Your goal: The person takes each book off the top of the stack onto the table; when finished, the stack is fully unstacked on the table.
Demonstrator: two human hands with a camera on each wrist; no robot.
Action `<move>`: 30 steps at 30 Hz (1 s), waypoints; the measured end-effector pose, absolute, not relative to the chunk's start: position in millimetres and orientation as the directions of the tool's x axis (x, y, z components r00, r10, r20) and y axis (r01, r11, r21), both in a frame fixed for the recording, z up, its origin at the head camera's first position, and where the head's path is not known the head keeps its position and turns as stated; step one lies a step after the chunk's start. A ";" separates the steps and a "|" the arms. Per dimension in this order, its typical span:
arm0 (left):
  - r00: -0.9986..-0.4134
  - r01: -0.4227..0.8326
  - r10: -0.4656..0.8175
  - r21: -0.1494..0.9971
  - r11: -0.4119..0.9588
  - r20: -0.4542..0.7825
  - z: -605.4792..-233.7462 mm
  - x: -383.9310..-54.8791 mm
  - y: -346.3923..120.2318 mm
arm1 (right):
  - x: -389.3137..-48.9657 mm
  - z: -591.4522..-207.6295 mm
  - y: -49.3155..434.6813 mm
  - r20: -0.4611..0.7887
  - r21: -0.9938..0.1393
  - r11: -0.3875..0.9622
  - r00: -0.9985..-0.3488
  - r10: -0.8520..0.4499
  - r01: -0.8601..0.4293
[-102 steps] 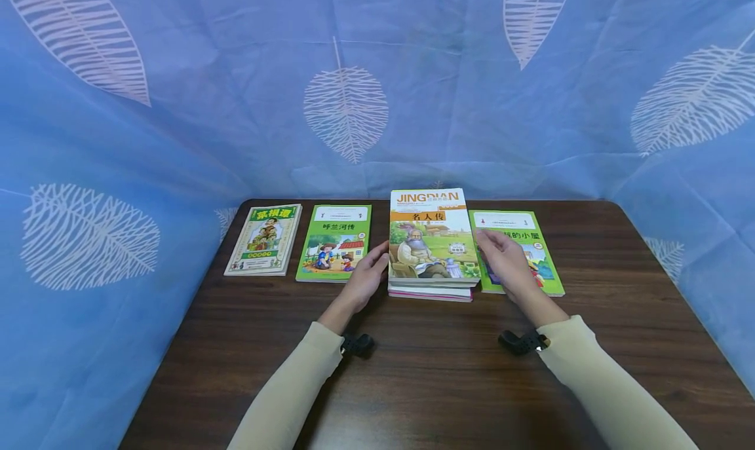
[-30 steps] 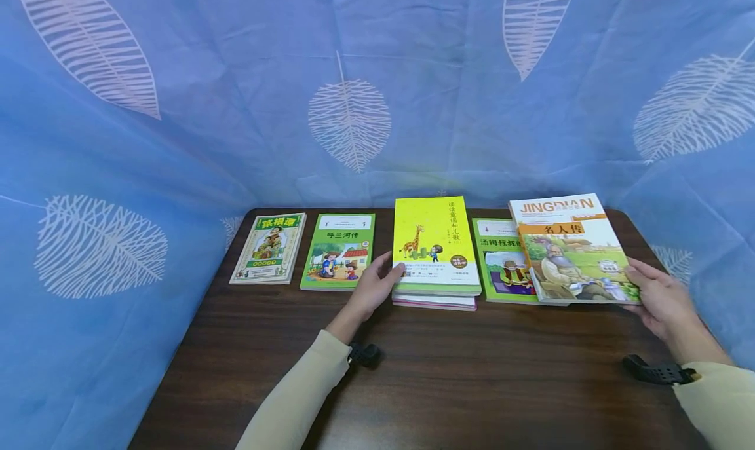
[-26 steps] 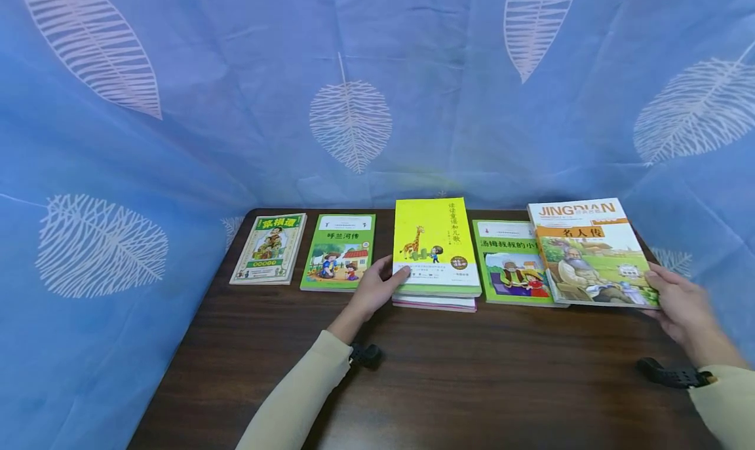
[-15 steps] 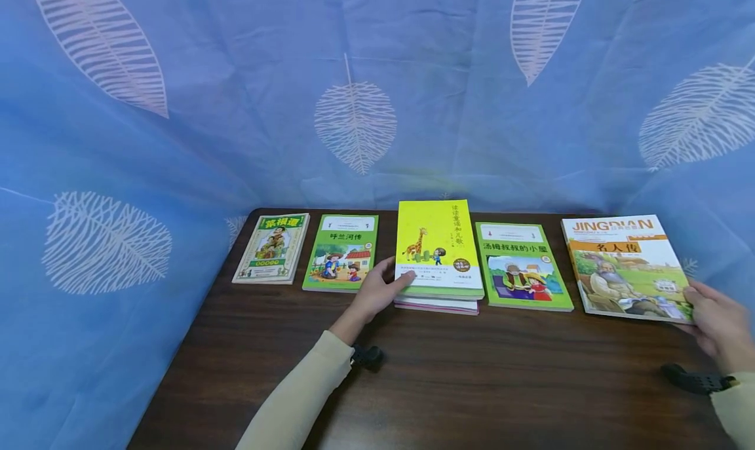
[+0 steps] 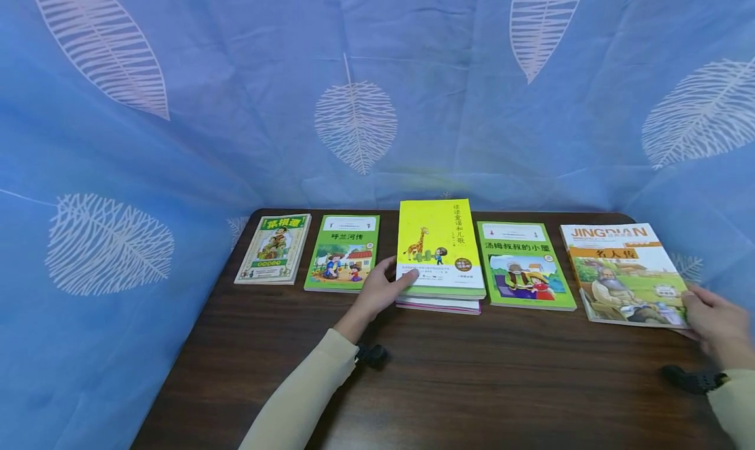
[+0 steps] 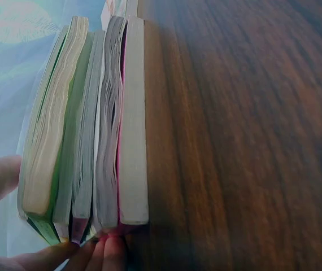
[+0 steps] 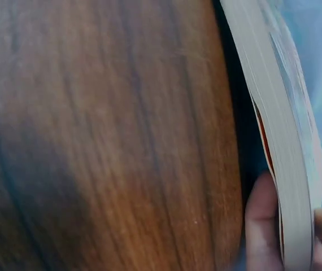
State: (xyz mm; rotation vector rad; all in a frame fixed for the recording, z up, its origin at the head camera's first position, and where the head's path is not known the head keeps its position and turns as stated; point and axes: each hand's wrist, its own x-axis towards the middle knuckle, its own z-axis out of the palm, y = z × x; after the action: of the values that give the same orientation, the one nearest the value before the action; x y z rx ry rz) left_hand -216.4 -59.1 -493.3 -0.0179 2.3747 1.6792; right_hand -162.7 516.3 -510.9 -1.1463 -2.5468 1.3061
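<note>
In the head view, a stack of books stands mid-table, topped by a yellow book (image 5: 439, 240) with a giraffe cover. My left hand (image 5: 377, 293) holds the stack at its near left corner, thumb over the top cover. The left wrist view shows its fingertips against the spines of the lower books (image 6: 110, 124). At the far right, my right hand (image 5: 719, 319) grips the lower right corner of a white and orange paperback book (image 5: 625, 276) with a bearded man on its cover. A finger (image 7: 262, 220) sits beneath that book, whose near edge is raised off the table.
Two books lie left of the stack: a cream and green one (image 5: 273, 248) and a green one (image 5: 343, 252). Another green book (image 5: 526, 266) lies between the stack and the paperback. Blue leaf-patterned cloth (image 5: 413, 129) rises behind the dark wooden table (image 5: 442, 384).
My right hand has carried the paperback from the stack's top to the far right and lowered it, uncovering the yellow book. My left thumb has moved onto the yellow cover.
</note>
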 end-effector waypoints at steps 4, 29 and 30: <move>-0.974 -0.163 0.087 0.915 0.370 -0.208 -491.0 -216.7 -55.9 | -164.7 -505.3 507.5 -0.211 -0.643 0.426 -0.682 0.700 0.636; -0.972 -0.190 0.052 0.897 0.399 -0.229 -486.1 -220.1 -52.4 | -176.8 -463.5 441.9 0.053 -0.731 0.508 -0.704 0.708 0.456; -0.972 -0.191 0.052 0.898 0.395 -0.230 -485.8 -220.3 -52.4 | -180.1 -462.9 436.2 0.069 -0.759 0.500 -0.712 0.699 0.418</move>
State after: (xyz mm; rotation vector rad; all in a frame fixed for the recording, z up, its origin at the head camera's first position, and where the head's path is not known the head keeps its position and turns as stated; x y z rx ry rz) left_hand -220.3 -52.4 -485.8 -0.1233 2.4314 1.6102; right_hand -180.1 436.2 -462.9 -0.9293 -2.3802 1.0570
